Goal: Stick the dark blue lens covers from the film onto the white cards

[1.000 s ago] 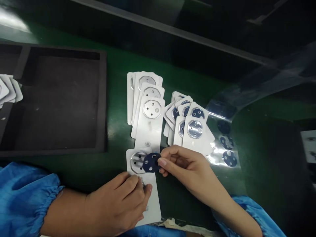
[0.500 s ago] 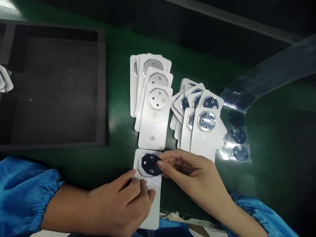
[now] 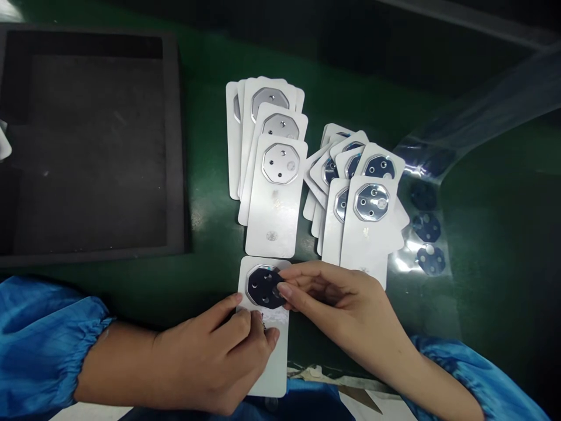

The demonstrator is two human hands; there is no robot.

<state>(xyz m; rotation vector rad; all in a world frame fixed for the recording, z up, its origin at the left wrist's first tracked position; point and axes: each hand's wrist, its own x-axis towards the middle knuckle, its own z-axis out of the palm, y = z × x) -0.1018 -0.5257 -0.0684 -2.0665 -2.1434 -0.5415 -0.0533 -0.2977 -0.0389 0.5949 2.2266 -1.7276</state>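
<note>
1. The right hand (image 3: 337,310) is pinching a dark disc (image 3: 264,286) by its edge, narrowly, and settling it over the silver octagon (image 3: 248,287) of a white card (image 3: 275,374).
2. The left hand (image 3: 210,356) is pinning that card's lower end with curled fingers (image 3: 252,333).
3. Progress: the right fan of cards (image 3: 366,234) is looking covered — the left stack (image 3: 274,219) is showing bare octagons — and three discs (image 3: 426,227) are waiting on clear film (image 3: 407,166).

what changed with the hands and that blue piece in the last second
The right hand carried the dark blue perforated disc leftward from beside the octagonal metal plate onto it, and its fingers still hold the disc's right edge. The left hand stays on the white card. The other card stacks stayed put; only the view shifted.
</note>
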